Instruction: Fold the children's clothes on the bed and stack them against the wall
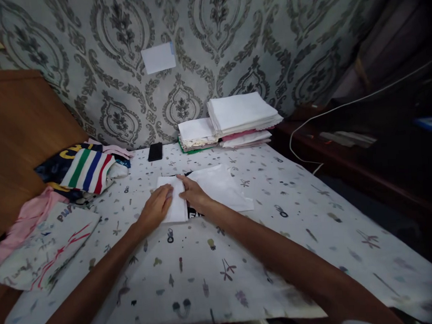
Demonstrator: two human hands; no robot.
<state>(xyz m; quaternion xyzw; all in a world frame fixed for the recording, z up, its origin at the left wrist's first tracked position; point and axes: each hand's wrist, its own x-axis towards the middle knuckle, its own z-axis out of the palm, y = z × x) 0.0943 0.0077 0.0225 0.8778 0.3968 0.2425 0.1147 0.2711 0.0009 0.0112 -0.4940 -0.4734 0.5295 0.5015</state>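
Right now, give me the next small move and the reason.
Probably slide the right hand to the spread end of the white garment and bring it leftward: that side lies flat, while the left part is already folded over, with the left hand resting against it.

White garment (220, 188): thin matt cloth, smooth on the folded part; folded stacks (244, 110): matt cloth, smooth tops; clothes pile (91, 170): soft cloth, matt, rumpled; printed cover (192, 263): cloth-like, fairly smooth, low sheen; phone (155, 151): smooth, dark face; brown panel (29, 151): wood look, smooth, slight sheen; wall (232, 46): patterned, looks papered, mostly matt; white sheet (159, 58): paper-like, flat, matt; cable (293, 134): looks plastic, smooth
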